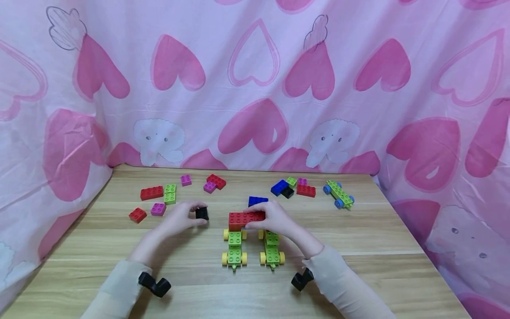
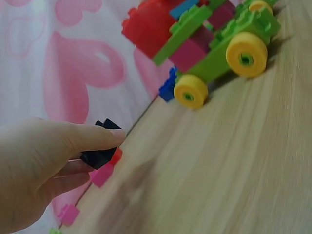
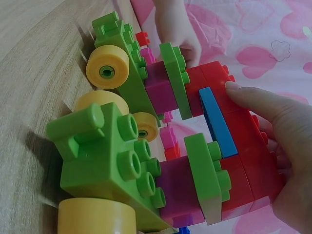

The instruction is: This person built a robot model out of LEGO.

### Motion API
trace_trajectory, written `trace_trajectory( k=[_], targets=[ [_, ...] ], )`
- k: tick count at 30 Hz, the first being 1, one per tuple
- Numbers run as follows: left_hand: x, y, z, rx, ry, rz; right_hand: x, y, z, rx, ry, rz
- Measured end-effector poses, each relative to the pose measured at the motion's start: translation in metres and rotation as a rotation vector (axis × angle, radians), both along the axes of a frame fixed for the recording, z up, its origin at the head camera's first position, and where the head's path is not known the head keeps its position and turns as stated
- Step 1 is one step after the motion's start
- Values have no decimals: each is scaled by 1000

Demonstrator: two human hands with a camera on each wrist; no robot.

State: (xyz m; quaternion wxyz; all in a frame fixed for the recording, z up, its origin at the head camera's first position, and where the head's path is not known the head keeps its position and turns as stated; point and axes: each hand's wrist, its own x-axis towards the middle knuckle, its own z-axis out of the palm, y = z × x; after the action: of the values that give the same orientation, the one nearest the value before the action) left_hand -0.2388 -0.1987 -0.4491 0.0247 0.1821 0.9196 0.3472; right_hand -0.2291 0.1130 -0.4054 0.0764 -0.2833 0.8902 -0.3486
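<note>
My left hand (image 1: 179, 218) pinches a black brick (image 1: 202, 213) between thumb and fingers, left of a toy-brick build. My right hand (image 1: 275, 218) grips the red bricks (image 1: 237, 220) on top of that build, its thumb on the near side. Two green wheeled bases (image 1: 234, 255) with yellow wheels (image 2: 247, 53) stand side by side under it. In the right wrist view, a magenta brick (image 3: 180, 187) and a green plate (image 3: 204, 180) rise from each base. A thin blue plate (image 3: 218, 122) lies under the red bricks, bridging the two sides.
Behind the build lies a blue brick (image 1: 258, 200). Loose red (image 1: 152, 193), green (image 1: 170, 194) and magenta bricks (image 1: 158, 209) lie at the back left. More bricks, including a red one (image 1: 306, 190), and a green base with blue wheels (image 1: 338, 194) are at the back right.
</note>
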Motion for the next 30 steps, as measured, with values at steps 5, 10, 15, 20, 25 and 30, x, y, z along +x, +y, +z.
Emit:
trace_trajectory(
  k=[5,10,15,20,25,30],
  targets=[
    [5,10,9,34,34,-11,0,0,0,-3,5,7],
    [10,22,19,55,126,-42,0,0,1,-3,11,1],
    [12,33,26,63,228,-88,0,-1,0,5,11,-2],
    [16,39,32,74,280,-123,0,-1,-1,0,0,-1],
    [20,44,39,90,305,-143,0,-1,-1,-10,-1,1],
    [24,49,45,92,312,-175,-1,0,-2,-13,8,2]
  ],
)
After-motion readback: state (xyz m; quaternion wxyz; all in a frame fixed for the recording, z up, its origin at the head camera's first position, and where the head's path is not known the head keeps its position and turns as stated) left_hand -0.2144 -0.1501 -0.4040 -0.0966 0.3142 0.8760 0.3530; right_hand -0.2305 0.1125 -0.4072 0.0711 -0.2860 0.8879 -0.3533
